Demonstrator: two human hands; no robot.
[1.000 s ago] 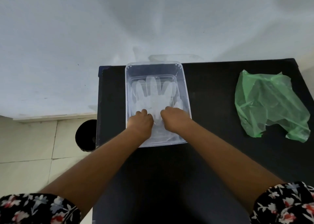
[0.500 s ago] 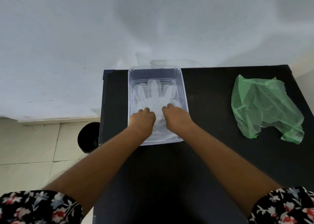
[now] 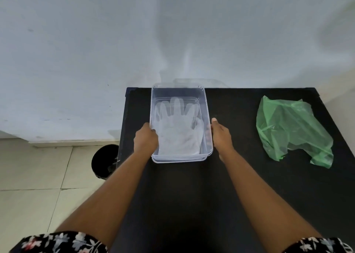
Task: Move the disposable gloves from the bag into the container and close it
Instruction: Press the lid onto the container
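A clear plastic container [image 3: 180, 159] stands open on the black table [image 3: 192, 195] at its far left. Translucent disposable gloves [image 3: 178, 131] lie flat inside it, fingers pointing away from me. My left hand [image 3: 146, 139] grips the container's left wall, fingers hooked over the rim. On the opposite side, my right hand [image 3: 221, 136] clasps the right wall with the thumb up along the outside. The crumpled green plastic bag [image 3: 292, 129] lies on the table to the right, apart from both hands.
A faint translucent shape, maybe a lid [image 3: 197, 81], leans by the wall behind the container. A black bin [image 3: 104, 160] stands on the tiled floor left of the table. The white wall rises straight behind the table's far edge.
Both hands have left the gloves inside the container and moved outward to its left and right walls. The gloves now lie uncovered.
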